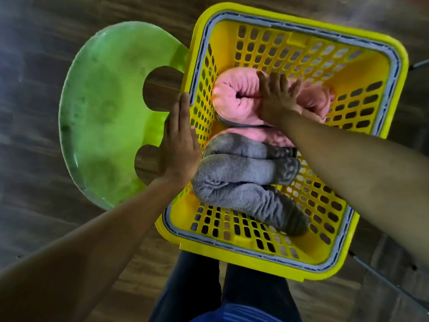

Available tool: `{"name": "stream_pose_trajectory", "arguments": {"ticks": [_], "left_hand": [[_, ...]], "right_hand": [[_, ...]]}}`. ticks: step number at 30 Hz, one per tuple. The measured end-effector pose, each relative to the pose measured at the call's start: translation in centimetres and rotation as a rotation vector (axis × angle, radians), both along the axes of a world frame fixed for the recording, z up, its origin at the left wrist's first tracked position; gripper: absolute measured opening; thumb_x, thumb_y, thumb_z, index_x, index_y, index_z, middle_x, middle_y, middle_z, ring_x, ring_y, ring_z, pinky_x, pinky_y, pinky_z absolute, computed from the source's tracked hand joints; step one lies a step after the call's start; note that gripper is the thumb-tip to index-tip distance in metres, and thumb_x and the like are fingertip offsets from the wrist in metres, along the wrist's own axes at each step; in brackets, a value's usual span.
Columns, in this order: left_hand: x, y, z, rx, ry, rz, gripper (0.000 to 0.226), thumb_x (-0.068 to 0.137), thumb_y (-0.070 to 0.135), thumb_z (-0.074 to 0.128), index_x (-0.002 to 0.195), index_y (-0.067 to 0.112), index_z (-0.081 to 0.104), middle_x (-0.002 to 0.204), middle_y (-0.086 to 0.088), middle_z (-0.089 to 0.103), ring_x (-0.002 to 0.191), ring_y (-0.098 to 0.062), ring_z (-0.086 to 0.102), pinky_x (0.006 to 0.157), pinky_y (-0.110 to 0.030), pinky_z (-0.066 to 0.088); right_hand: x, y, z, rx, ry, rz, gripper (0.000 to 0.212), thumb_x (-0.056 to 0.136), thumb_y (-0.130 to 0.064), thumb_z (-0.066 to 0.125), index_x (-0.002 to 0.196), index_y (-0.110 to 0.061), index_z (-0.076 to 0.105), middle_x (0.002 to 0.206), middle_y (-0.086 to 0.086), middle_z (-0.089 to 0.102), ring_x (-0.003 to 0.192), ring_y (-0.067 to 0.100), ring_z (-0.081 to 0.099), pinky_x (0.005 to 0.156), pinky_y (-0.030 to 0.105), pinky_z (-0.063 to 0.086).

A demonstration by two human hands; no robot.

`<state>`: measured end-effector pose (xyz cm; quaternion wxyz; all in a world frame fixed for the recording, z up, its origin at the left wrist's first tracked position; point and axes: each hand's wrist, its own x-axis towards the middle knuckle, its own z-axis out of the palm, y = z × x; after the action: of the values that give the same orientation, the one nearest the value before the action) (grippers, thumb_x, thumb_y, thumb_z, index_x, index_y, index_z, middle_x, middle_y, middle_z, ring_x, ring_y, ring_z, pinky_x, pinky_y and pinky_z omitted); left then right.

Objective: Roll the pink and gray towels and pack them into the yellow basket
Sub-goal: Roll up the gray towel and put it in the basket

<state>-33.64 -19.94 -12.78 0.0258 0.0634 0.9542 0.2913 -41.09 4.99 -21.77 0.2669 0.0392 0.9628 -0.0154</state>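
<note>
Pink towel (228, 98) — plump, tightly rolled

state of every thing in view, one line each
yellow basket: upright, holds rolled towels
pink towels: rolled, in basket
gray towels: rolled, in basket
left hand: flat against basket's outer wall
right hand: fingers spread, pressing pink towels
green plastic chair: beside basket

So the basket (234, 248) sits right in front of the person's legs (197, 287), with a chair (104, 108) just beside it on the left. Inside, the far towel rolls (229, 98) lie behind the near towel rolls (239, 180), packed side by side. The left hand (180, 140) rests flat against the basket's left rim, and the right hand (276, 98) is on the far towel rolls.
</note>
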Motion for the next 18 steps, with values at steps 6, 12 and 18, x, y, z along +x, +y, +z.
{"name": "stream_pose_trajectory", "arguments": {"ticks": [6,12,18], "left_hand": [[0.2,0.1,0.5,-0.061,-0.020,-0.010,0.060,0.098,0.011,0.040,0.154,0.009,0.017,0.160,-0.007,0.019,0.142,-0.025,0.029,0.104,-0.044,0.042],[0.1,-0.1,0.7,-0.065,-0.031,-0.012,0.059,0.098,0.009,0.038,0.153,0.008,0.017,0.159,-0.008,0.020,0.140,-0.026,0.032,0.104,-0.045,0.041],[0.0,-0.3,0.4,-0.092,-0.020,-0.022,0.061,0.098,0.007,0.039,0.154,0.008,0.015,0.160,-0.005,0.017,0.145,-0.022,0.024,0.109,-0.040,0.035]], "right_hand": [[9.0,-2.8,4.9,-0.391,0.305,-0.212,0.066,0.082,-0.032,0.058,0.141,-0.012,0.038,0.141,0.018,0.041,0.129,0.037,0.039,0.104,0.059,0.034],[20.5,-5.5,6.1,-0.323,-0.153,0.039,0.120,0.068,-0.067,0.069,0.154,-0.026,-0.004,0.162,0.004,0.005,0.149,0.026,0.006,0.115,0.061,0.009],[22.2,-6.3,3.4,-0.219,-0.103,0.071,0.128,0.069,-0.061,0.071,0.151,-0.023,-0.020,0.162,0.008,-0.009,0.149,0.028,-0.009,0.113,0.059,-0.004]]}}
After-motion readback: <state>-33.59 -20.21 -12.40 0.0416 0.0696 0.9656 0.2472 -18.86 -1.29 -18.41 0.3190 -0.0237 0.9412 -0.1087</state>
